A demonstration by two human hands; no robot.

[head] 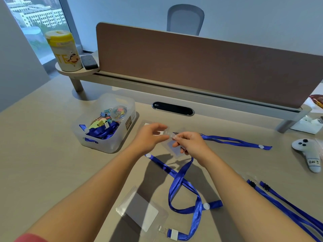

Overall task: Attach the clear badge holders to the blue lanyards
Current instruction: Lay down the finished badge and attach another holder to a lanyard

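Note:
My right hand pinches the clip end of a blue lanyard together with the top of a clear badge holder, held just above the desk. The fingers of my left hand are loosely spread beside the holder's left edge; whether they touch it is unclear. Near the front edge, another clear badge holder lies flat, clipped to a second blue lanyard that loops across the desk. A further clear holder lies behind my left hand.
A translucent bin at the left holds blue lanyards and coloured binder clips. Two more blue lanyards run off the right front edge. A white controller lies at the right. A brown divider panel stands behind.

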